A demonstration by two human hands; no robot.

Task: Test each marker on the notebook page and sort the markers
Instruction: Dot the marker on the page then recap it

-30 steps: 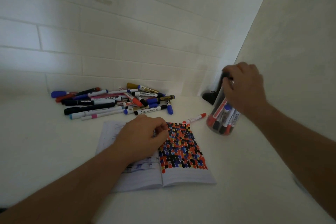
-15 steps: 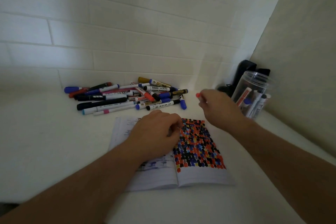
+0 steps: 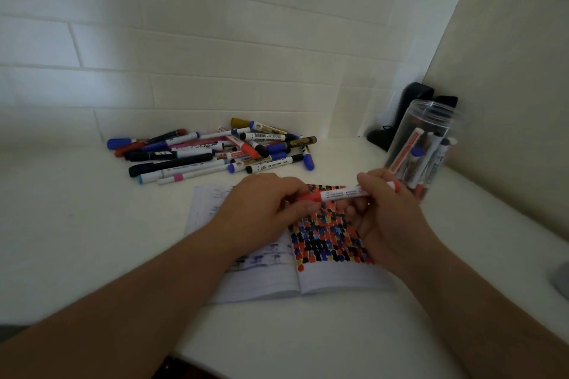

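A white marker with a red cap (image 3: 340,194) lies level between both hands, just above the open notebook (image 3: 335,277). My left hand (image 3: 261,209) grips its red cap end. My right hand (image 3: 388,212) grips the barrel near its red tail end. The notebook's right page is covered with red, black and blue test marks. A pile of several markers (image 3: 215,151) lies behind the notebook by the wall. A clear plastic jar (image 3: 431,120) holding several markers stands to the right.
A white tiled wall runs along the back and a plain wall stands on the right. Two dark objects (image 3: 409,108) sit in the corner behind the jar. The table's front edge (image 3: 277,357) is close to me.
My right hand left the jar, picked up the red marker lying beside the notebook and brought it over the page. My left hand lifted off the notebook and took hold of the cap end.
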